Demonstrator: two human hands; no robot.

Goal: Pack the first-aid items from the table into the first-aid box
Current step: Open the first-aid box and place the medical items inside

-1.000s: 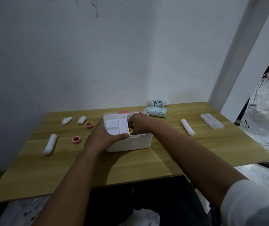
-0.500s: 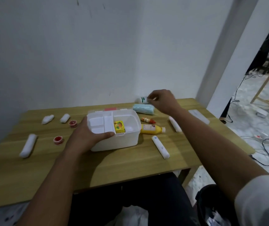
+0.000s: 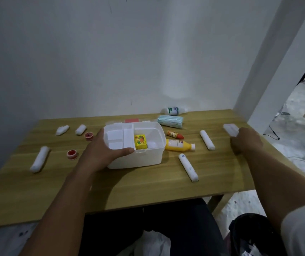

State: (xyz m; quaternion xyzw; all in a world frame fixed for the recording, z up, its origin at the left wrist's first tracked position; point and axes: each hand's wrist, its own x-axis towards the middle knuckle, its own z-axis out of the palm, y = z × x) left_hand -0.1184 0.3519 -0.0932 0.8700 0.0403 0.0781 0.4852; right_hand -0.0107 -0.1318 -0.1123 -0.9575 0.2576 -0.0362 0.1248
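Steadying the first-aid box [image 3: 135, 157], the left hand [image 3: 100, 154] is clamped on its near-left rim. The right hand [image 3: 246, 143] rests by the flat white case [image 3: 230, 129] at far right; its grip cannot be told. Likely light, stiff and smooth, the case is best pinched across its long edges.

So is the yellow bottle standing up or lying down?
Lying down. The yellow bottle rests on its side on the table, just right of the box, its white cap pointing right.

The desk [image 3: 129, 183] is matt pale wood grain, the box [image 3: 138, 159] smooth white plastic, the rolls [image 3: 39, 161] soft white cloth, the yellow bottle [image 3: 177, 145] glossy plastic.
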